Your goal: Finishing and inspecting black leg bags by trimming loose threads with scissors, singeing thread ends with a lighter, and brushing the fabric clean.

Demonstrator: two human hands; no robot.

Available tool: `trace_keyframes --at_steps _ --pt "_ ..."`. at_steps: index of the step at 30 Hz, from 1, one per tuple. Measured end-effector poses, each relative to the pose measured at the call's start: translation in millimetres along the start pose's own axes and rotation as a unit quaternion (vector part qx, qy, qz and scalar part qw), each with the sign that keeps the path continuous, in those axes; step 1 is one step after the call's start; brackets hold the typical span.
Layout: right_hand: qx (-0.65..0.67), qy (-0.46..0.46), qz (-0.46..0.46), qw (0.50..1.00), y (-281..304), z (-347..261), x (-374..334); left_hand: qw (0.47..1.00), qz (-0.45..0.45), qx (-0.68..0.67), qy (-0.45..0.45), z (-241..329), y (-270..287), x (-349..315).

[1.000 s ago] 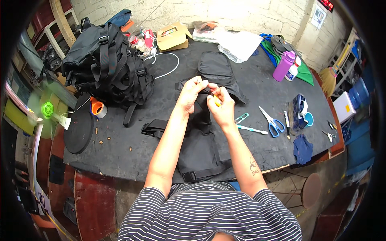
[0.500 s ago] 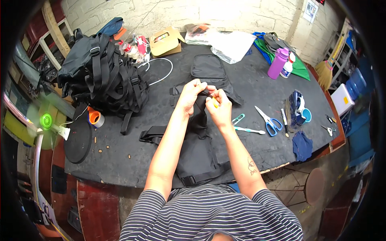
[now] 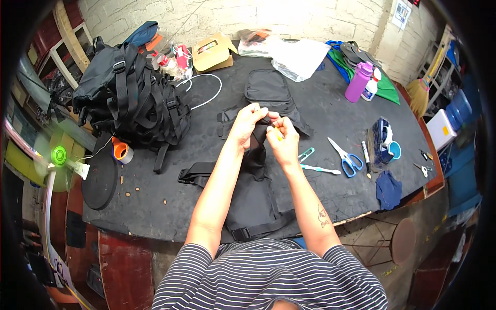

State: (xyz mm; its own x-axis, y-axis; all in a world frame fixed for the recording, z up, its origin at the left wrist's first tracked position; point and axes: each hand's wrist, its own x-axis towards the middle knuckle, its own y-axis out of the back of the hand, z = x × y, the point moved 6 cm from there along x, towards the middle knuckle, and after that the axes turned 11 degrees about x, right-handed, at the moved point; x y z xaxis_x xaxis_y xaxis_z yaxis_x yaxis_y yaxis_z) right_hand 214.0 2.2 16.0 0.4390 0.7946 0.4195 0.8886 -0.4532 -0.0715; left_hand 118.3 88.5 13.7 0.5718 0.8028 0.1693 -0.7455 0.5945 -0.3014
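Note:
A black fabric bag (image 3: 250,199) with straps and buckles lies in front of me, its zipped panel (image 3: 267,85) at the far end. My left hand (image 3: 248,124) pinches a raised piece of the bag's black material between thumb and fingers. Close beside it, my right hand (image 3: 284,139) is closed around a small yellow-handled tool (image 3: 279,135); its tip is hidden at the fabric, so I cannot tell its exact kind. Both hands meet over the middle of the bag, fingertips nearly touching.
Black backpacks (image 3: 134,98) are piled at left. Right of my hands lie turquoise snips (image 3: 306,154), a toothbrush (image 3: 320,169), blue-handled scissors (image 3: 349,156) and a marker (image 3: 366,156). A purple bottle (image 3: 358,82) stands farther back. A fan (image 3: 59,155) runs at far left.
Both hands stay over the same spot, with only a slight shift of the fingers and the yellow tool. The bag lies as before.

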Motion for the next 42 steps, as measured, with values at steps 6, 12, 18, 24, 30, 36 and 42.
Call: trace_keyframes --at_steps 6,12,18,24,30,36,42 --pt "0.002 0.006 -0.004 1.000 -1.6 -4.7 -1.9 0.999 -0.010 -0.043 0.008 -3.1 -0.8 -1.3" --pt "0.015 0.018 -0.006 1.000 -0.1 -4.9 -2.3 0.997 -0.022 -0.073 0.008 -1.4 -2.3 -2.8" --pt "-0.066 0.002 -0.005 0.998 -0.5 -4.7 1.0 0.996 -0.021 -0.087 0.013 -2.7 -0.9 0.4" --pt "-0.032 0.006 -0.002 0.999 -2.1 -0.3 3.8 0.998 -0.007 -0.066 0.018 -8.2 3.0 5.2" --pt "0.046 0.008 0.001 0.999 -2.8 14.2 8.5 0.997 -0.014 -0.073 0.021 -12.5 4.9 10.5" --pt "-0.020 0.007 0.002 1.000 -4.5 13.3 11.6 0.996 -0.005 -0.083 0.016 -17.7 8.6 15.4" --pt "-0.031 -0.003 -0.006 0.999 -6.1 10.4 12.4 0.996 0.013 -0.080 0.025 -16.9 9.5 13.5"
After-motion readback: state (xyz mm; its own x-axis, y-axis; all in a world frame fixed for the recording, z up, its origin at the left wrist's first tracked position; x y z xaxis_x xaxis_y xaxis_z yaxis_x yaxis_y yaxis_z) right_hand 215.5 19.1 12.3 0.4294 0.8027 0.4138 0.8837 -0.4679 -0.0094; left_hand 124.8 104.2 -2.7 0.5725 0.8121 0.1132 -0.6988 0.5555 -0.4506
